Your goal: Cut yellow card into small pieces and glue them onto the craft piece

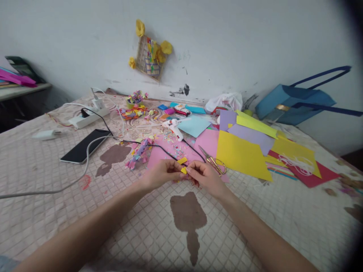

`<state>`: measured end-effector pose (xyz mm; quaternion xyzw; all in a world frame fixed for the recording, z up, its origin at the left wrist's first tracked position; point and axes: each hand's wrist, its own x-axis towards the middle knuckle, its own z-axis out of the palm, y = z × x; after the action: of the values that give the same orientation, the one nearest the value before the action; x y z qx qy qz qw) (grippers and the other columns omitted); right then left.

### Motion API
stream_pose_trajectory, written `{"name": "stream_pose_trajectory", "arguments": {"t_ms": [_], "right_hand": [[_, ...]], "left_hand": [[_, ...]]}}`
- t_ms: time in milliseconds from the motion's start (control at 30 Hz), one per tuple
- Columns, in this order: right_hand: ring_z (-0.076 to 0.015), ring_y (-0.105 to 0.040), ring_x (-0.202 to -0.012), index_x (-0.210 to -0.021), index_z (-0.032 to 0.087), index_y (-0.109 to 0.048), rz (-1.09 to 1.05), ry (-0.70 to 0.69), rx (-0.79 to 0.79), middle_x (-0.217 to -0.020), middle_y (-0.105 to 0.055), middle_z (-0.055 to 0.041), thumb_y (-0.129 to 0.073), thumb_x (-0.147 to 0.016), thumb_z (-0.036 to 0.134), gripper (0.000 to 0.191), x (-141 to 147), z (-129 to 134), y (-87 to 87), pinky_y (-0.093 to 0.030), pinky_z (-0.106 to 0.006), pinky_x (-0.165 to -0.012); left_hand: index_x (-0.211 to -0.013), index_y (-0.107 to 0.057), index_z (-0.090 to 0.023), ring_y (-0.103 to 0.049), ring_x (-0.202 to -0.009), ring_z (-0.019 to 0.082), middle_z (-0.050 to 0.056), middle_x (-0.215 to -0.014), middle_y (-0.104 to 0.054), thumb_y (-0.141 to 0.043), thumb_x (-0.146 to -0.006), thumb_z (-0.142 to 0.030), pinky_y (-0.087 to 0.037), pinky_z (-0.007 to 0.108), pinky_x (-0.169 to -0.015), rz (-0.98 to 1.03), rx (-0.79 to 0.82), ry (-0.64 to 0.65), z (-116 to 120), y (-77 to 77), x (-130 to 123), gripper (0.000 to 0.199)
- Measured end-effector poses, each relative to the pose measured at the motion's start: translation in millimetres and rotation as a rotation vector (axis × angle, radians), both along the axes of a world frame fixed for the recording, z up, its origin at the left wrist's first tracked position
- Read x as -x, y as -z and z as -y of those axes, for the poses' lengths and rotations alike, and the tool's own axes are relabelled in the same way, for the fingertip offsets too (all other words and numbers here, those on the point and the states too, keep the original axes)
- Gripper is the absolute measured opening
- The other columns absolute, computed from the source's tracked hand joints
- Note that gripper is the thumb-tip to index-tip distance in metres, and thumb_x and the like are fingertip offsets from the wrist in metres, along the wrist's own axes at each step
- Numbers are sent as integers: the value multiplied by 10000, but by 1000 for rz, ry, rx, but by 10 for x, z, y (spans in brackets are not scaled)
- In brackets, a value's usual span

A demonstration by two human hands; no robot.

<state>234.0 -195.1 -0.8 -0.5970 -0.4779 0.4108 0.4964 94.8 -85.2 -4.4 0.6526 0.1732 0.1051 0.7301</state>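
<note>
Close together at the middle of the table, my left hand (164, 173) and my right hand (204, 176) pinch a small yellow piece of paper (184, 170) between their fingertips. Just beyond the fingers lies a narrow yellow paper strip (182, 160). Gold-handled scissors (215, 163) rest right by my right hand. Behind both hands a white glue gun (173, 128) lies on its side, its black cord running towards my fingers. To the left of my left hand is a lilac roll with coloured paper bits on it (139, 153).
Sheets of yellow paper (243, 155) and other coloured paper cover the right side, near a blue bag (297, 102). On the left are a dark tablet (86, 146), a white charger (47, 135), and a power strip (89, 118) with trailing cables. Paper flowers in a pot (136, 99) stand near the wall.
</note>
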Motion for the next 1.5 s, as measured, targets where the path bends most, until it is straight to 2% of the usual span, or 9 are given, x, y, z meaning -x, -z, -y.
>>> {"name": "stream_pose_trajectory", "arguments": {"t_ms": [233, 567, 867, 1333, 1500], "right_hand": [[-57, -425, -441, -710, 165, -514, 41, -21, -40, -568, -458, 47, -523, -802, 384, 237, 6, 2, 15, -341, -183, -397], [-65, -429, -433, -720, 171, -507, 26, -14, 23, -545, -466, 50, -494, -812, 402, 249, 2, 1, 18, -338, -181, -388], [-68, -422, -438, -687, 177, -492, 77, 2, -3, -547, -450, 50, -509, -800, 400, 251, 9, -5, 37, -331, -185, -388], [-65, -432, -445, -708, 172, -489, 20, -26, 9, -556, -469, 44, -472, -830, 390, 251, 12, 5, 19, -331, -178, -391], [-62, -441, -466, -728, 170, -496, -17, -64, -2, -607, -476, 43, -522, -802, 339, 186, 8, 7, 19, -343, -183, -417]], "left_hand": [[-749, -613, -106, -540, -554, 84, 11, -632, -612, -675, -667, -293, -422, 220, -550, -65, -9, -43, -1, -15, 2, 213], [-735, -614, -112, -555, -538, 79, 12, -620, -629, -693, -647, -306, -436, 204, -540, -91, 41, -58, -19, 0, 10, 226], [-774, -652, -116, -594, -584, 101, 37, -674, -661, -681, -649, -347, -466, 214, -567, -126, 23, -18, -34, -7, 12, 264], [-679, -624, -113, -582, -526, 89, 21, -596, -641, -698, -637, -303, -453, 191, -508, -141, 5, -16, -44, -4, 10, 209], [-672, -620, -112, -577, -516, 84, 11, -581, -633, -709, -624, -304, -447, 185, -500, -145, 31, -39, -42, -23, 13, 217]]}}
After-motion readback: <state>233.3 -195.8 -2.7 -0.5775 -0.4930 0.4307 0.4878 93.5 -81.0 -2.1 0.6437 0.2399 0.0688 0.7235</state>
